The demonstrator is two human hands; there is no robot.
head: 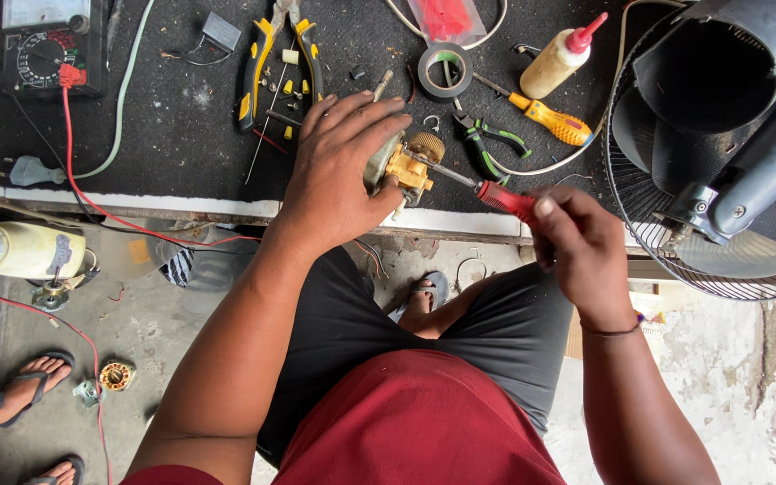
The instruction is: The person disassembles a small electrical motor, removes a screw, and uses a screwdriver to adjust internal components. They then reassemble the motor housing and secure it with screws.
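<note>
yellow gearbox [410, 166] half hidden under left hand [339, 175].

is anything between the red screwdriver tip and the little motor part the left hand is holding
Nothing visible. The left hand grips the small motor part from its left side, and the red screwdriver in the right hand reaches it freely from the right.

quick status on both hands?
Left hand: closed on the small motor.
Right hand: closed on the red-handled screwdriver.
</note>
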